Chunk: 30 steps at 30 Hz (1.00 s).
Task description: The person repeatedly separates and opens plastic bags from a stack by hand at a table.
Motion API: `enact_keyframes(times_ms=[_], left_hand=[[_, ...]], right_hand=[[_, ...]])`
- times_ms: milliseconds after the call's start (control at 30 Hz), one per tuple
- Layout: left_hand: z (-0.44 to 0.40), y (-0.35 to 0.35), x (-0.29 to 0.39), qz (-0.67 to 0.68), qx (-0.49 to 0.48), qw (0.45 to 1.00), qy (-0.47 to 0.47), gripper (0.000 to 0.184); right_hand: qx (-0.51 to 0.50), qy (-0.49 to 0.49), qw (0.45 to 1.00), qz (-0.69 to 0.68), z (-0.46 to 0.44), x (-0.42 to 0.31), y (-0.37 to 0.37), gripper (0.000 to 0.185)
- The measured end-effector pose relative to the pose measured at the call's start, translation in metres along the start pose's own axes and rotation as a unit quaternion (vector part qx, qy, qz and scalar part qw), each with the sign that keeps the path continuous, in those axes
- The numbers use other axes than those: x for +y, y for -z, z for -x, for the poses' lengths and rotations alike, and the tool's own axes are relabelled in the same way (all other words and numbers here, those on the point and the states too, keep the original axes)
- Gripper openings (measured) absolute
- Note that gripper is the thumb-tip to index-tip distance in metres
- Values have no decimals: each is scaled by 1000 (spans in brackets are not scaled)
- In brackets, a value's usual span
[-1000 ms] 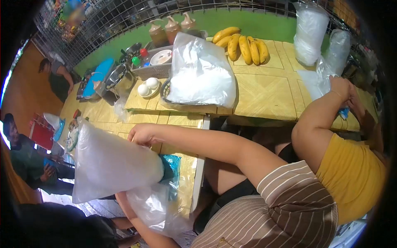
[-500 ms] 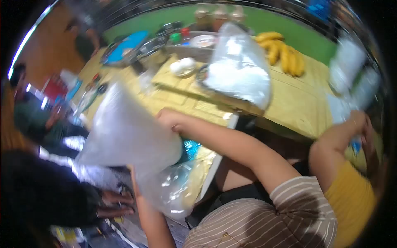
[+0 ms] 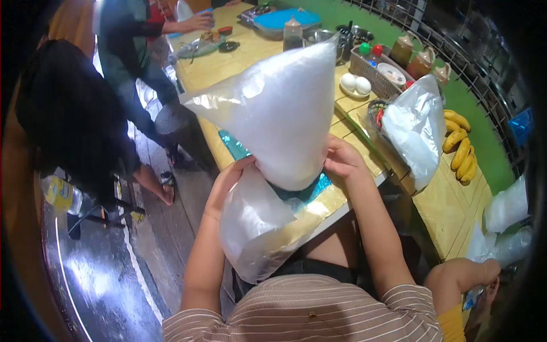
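A large puffed-out translucent plastic bag point(image 3: 279, 114) stands over the table edge in front of me, its two upper corners pointing up and left. My left hand point(image 3: 232, 175) is closed on the bag's lower left side. At its lower right side, my right hand point(image 3: 343, 158) pinches the bag, with the fingertips partly hidden. Another clear plastic bag point(image 3: 250, 222), or a lower part of the same one, hangs below my left hand toward my lap; I cannot tell which. Shiny teal plastic point(image 3: 319, 187) lies on the table beneath.
On the yellow table point(image 3: 456, 222) are bananas point(image 3: 460, 145), a filled plastic bag point(image 3: 415, 128), a plate of eggs point(image 3: 356, 85), a condiment basket point(image 3: 373, 74) and a blue-lidded container point(image 3: 288, 21). People stand at left; another person's arm point(image 3: 461, 279) is at right.
My view has turned left. The bag has swung upright in front of me, and my right hand has moved to its right side. My left hand, hidden behind it before, now shows.
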<state>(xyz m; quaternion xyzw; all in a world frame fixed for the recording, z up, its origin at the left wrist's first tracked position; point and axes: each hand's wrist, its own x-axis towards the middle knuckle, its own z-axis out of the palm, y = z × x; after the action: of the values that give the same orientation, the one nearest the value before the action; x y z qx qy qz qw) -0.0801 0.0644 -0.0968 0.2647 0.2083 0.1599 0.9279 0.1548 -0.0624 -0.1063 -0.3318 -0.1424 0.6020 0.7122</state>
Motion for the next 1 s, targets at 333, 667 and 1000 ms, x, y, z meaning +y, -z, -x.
enact_keyframes(times_ms=[333,667,1000], left_hand=[[23,-4,-31,-57,-30,997,-38,26],[22,-6,-50,-312,-16,947,-73,32],[39,-30,-45,-132,-35,991,-2,38]], right_hand=[[-72,-29,996,-47,41,13,9,21],[61,103,992,41,56,39,-23,22],[61,154,979,122,57,40,-27,18]])
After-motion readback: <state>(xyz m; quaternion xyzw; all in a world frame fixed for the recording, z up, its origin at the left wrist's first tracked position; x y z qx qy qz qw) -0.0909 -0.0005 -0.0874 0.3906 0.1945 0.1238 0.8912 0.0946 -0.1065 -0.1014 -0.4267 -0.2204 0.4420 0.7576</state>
